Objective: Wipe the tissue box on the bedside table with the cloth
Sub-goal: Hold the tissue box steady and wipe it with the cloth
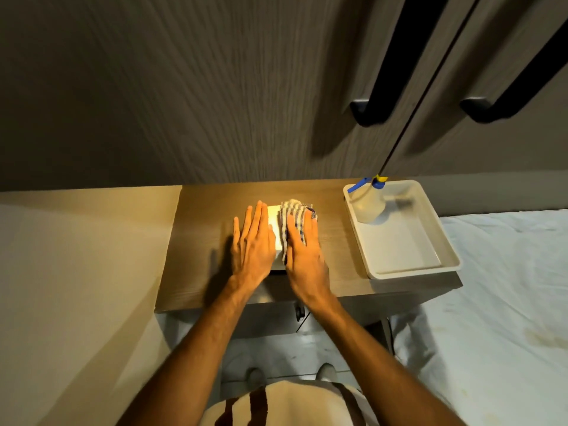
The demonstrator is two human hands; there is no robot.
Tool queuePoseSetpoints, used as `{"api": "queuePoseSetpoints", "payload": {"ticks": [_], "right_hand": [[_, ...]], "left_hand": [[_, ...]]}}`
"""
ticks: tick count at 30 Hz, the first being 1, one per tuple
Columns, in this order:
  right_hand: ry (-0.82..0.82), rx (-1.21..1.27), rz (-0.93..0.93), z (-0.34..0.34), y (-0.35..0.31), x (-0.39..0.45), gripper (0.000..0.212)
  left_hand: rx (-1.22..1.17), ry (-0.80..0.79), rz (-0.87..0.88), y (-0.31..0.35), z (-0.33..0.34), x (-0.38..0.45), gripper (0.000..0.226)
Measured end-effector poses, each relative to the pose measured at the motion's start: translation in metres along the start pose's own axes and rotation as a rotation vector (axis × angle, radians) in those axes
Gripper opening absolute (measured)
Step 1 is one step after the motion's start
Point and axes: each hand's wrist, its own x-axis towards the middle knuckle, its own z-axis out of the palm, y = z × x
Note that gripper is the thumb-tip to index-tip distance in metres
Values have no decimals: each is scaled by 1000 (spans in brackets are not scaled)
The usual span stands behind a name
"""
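A white tissue box point(274, 224) stands in the middle of the wooden bedside table point(196, 265), mostly covered by my hands. My left hand point(253, 241) lies flat with fingers straight against the box's left side and top. My right hand point(302, 244) presses a striped, checked cloth point(292, 215) onto the right part of the box's top. The cloth bunches past my fingertips and hangs a little down the near side of the box. The right side of the box is hidden under the cloth.
A white plastic tray point(408, 269) sits on the table's right end, holding a spray bottle point(368, 204) with a blue and yellow head. A white bed point(504, 302) lies to the right. Cupboard doors with black handles point(378, 96) hang above.
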Motion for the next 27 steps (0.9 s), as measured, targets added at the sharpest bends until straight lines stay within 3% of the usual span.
{"api": "queuePoseSetpoints", "payload": {"ticks": [6,12,16,20,23,27], "right_hand": [[-153,-241,-219,-6,1,45,60],[5,47,119,-8,-3,42,59],[-28,-121,-57,5,-8,-6,67],[-115,-248,-208,-3,-6,31,61],[-127,-181,-84,-14,2,60,60],[26,169,190,-7,3,29,57]], "left_hand": [[8,1,18,1,-4,-1,59],[-47,16,-22,3,-1,0,61],[-14,-17,0,1,0,-2,65],[-52,18,-1,0,-3,0,57],[-41,27,1,-1,1,3,59],[-82,30,-25,0,6,4,58]]}}
